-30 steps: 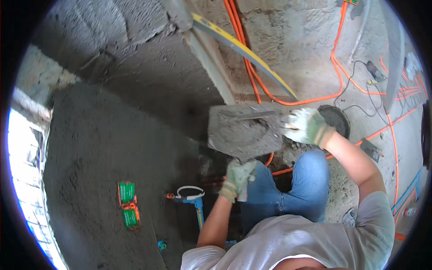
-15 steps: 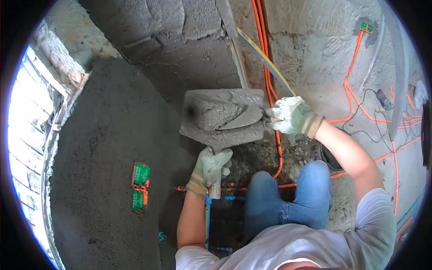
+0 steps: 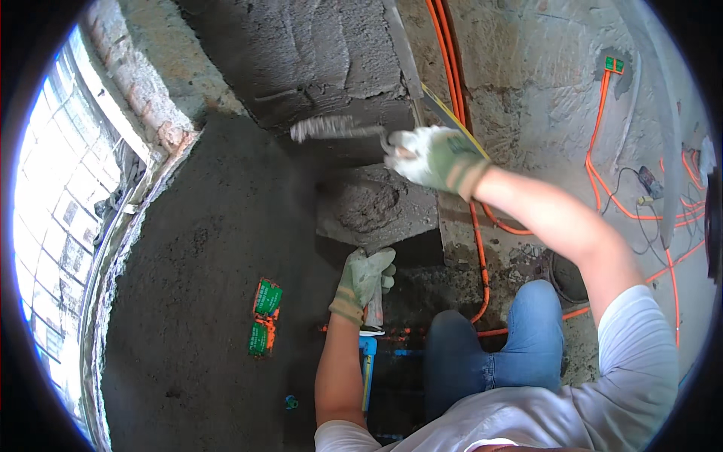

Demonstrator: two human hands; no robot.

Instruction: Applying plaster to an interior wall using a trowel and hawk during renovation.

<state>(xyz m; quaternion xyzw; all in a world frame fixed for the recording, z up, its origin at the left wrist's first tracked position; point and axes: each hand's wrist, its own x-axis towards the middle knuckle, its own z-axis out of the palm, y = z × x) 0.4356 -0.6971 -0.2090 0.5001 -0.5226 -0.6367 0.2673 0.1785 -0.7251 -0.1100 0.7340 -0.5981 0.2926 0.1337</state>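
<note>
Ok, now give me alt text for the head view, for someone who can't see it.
A gloved right hand holds a blurred trowel beyond a flat board bearing grey mortar, gripped by its handle in the gloved left hand. Two green covers sit in the dark grey surface at left; orange conduits run at right.

Blown-out window L, dim wall beside, trowel w/ motion blur, fisheye bend nr edges
</note>
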